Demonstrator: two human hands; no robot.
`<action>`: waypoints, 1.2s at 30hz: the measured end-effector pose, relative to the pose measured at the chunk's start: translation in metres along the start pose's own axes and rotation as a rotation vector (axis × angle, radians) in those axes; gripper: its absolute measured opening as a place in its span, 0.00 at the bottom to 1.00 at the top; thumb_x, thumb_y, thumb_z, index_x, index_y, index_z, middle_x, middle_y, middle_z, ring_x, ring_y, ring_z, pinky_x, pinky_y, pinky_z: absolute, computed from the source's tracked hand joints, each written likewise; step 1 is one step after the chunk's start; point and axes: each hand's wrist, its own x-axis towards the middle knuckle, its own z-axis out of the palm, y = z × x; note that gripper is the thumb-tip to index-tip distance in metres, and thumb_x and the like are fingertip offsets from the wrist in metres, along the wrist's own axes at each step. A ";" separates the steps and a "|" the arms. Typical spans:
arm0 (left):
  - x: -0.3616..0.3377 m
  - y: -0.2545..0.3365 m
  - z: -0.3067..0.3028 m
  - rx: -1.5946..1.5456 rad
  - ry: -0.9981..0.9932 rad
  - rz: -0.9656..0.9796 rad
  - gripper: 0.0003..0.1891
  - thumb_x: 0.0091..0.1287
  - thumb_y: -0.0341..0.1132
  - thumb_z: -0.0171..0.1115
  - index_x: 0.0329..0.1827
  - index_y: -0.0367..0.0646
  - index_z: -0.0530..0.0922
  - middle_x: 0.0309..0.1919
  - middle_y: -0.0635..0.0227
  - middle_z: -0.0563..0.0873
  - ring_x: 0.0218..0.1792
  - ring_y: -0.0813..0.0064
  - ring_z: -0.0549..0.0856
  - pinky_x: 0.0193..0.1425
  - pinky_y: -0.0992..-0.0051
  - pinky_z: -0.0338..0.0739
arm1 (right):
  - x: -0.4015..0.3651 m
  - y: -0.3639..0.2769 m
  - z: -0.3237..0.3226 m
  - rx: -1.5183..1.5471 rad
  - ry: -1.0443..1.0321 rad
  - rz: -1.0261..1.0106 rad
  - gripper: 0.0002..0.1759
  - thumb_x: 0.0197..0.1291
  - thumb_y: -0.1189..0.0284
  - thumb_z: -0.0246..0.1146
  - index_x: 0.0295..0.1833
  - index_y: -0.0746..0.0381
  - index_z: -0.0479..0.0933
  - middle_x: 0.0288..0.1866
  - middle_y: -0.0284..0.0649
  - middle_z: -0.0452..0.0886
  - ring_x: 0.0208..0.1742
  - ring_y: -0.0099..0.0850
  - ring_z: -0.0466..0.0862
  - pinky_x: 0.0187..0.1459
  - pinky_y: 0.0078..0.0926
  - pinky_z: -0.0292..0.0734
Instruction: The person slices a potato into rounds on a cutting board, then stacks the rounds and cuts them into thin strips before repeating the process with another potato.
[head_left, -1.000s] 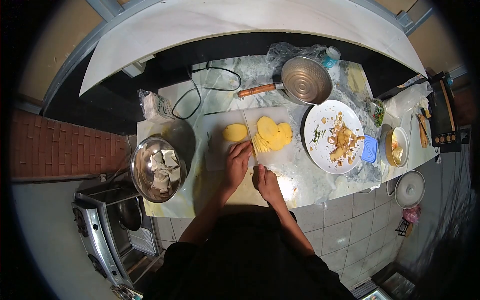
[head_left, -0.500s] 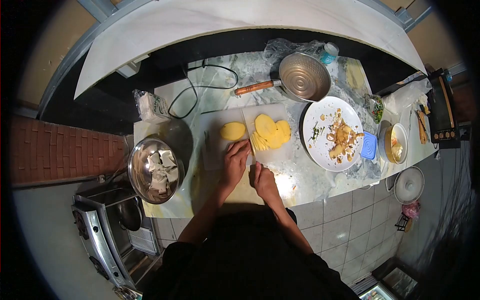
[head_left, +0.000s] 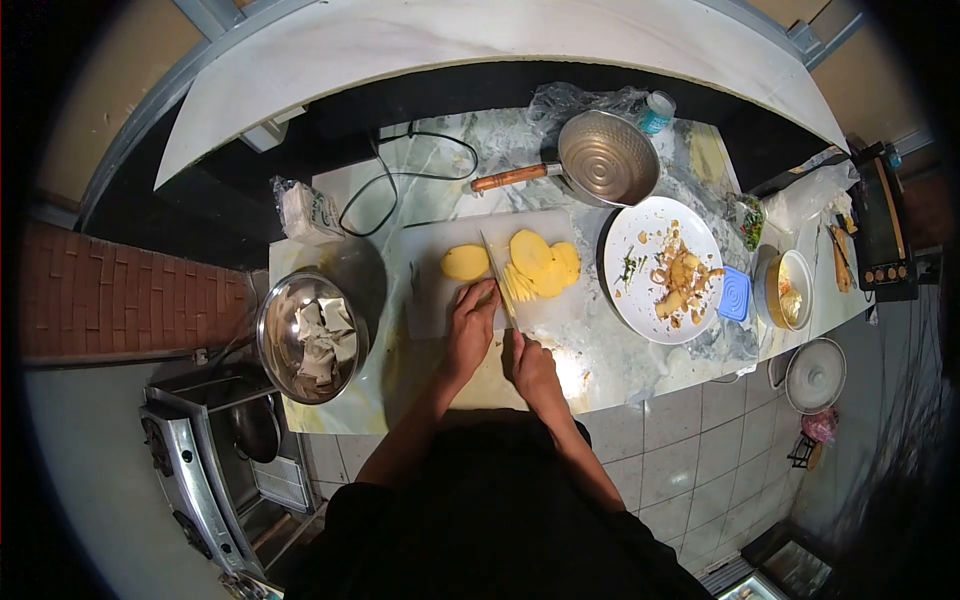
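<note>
My right hand [head_left: 536, 371] is closed around the handle of a kitchen knife [head_left: 496, 268], its blade pointing away from me over a white cutting board [head_left: 425, 300]. My left hand [head_left: 473, 325] lies just left of the blade, fingers bent and pressed together on a piece of potato that they mostly cover. Beyond those fingertips rests a peeled yellow potato half [head_left: 465, 263]. Right of the blade are thin potato strips [head_left: 518, 284], touching several round potato slices [head_left: 531, 252].
A steel bowl [head_left: 268, 345] of white pieces stands at left. At right are a white plate [head_left: 628, 225] with peelings, a blue lid [head_left: 735, 293] and a bowl of food [head_left: 806, 290]. Behind the board sit a wooden-handled saucepan [head_left: 608, 155], a black cable [head_left: 385, 195] and a tissue pack [head_left: 309, 213].
The knife blade now shows at full length over the board, where before it was mostly edge-on. My right hand has shifted slightly right and toward me; my left hand has barely moved.
</note>
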 end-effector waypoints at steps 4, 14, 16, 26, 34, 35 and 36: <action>0.002 -0.001 -0.005 -0.008 -0.009 0.044 0.15 0.59 0.20 0.57 0.49 0.33 0.82 0.49 0.55 0.81 0.51 0.56 0.79 0.57 0.65 0.73 | 0.005 0.000 -0.008 0.058 -0.060 0.051 0.33 0.73 0.56 0.44 0.29 0.75 0.76 0.27 0.67 0.77 0.37 0.64 0.79 0.40 0.54 0.73; 0.003 -0.006 -0.003 -0.129 0.004 0.014 0.14 0.60 0.22 0.59 0.50 0.33 0.81 0.47 0.55 0.82 0.48 0.56 0.80 0.53 0.65 0.75 | 0.011 -0.001 -0.008 0.237 -0.216 0.121 0.28 0.75 0.59 0.40 0.39 0.74 0.74 0.32 0.66 0.78 0.39 0.62 0.78 0.39 0.49 0.72; 0.003 -0.006 -0.003 -0.117 0.002 0.017 0.14 0.60 0.22 0.60 0.50 0.32 0.81 0.47 0.55 0.83 0.48 0.56 0.80 0.53 0.65 0.75 | 0.010 0.002 -0.002 0.246 -0.204 0.096 0.28 0.75 0.59 0.40 0.39 0.74 0.74 0.33 0.66 0.77 0.40 0.62 0.78 0.40 0.49 0.72; 0.000 -0.006 -0.002 -0.079 -0.002 0.028 0.13 0.61 0.23 0.58 0.48 0.30 0.81 0.49 0.55 0.82 0.50 0.55 0.79 0.55 0.64 0.74 | 0.007 0.003 0.005 0.274 -0.064 -0.059 0.35 0.75 0.56 0.40 0.27 0.75 0.72 0.21 0.64 0.73 0.26 0.58 0.75 0.33 0.48 0.70; -0.001 -0.004 -0.001 -0.082 -0.020 0.003 0.14 0.61 0.22 0.57 0.49 0.31 0.81 0.49 0.55 0.82 0.51 0.55 0.78 0.57 0.65 0.73 | 0.008 -0.002 0.004 0.148 -0.149 0.009 0.26 0.74 0.61 0.41 0.38 0.73 0.74 0.30 0.66 0.78 0.37 0.64 0.78 0.38 0.55 0.72; -0.001 -0.004 -0.001 -0.090 -0.023 -0.006 0.14 0.61 0.22 0.57 0.50 0.31 0.81 0.50 0.55 0.82 0.51 0.55 0.78 0.57 0.65 0.73 | 0.007 -0.005 0.003 0.124 -0.143 0.043 0.26 0.74 0.61 0.42 0.38 0.73 0.75 0.30 0.66 0.78 0.37 0.64 0.78 0.38 0.55 0.73; 0.000 -0.005 -0.002 -0.096 -0.024 -0.013 0.14 0.61 0.22 0.57 0.50 0.32 0.81 0.50 0.54 0.82 0.51 0.55 0.78 0.57 0.65 0.73 | 0.008 -0.008 0.002 0.102 -0.136 0.076 0.25 0.74 0.61 0.42 0.39 0.72 0.75 0.30 0.66 0.78 0.38 0.64 0.79 0.38 0.55 0.73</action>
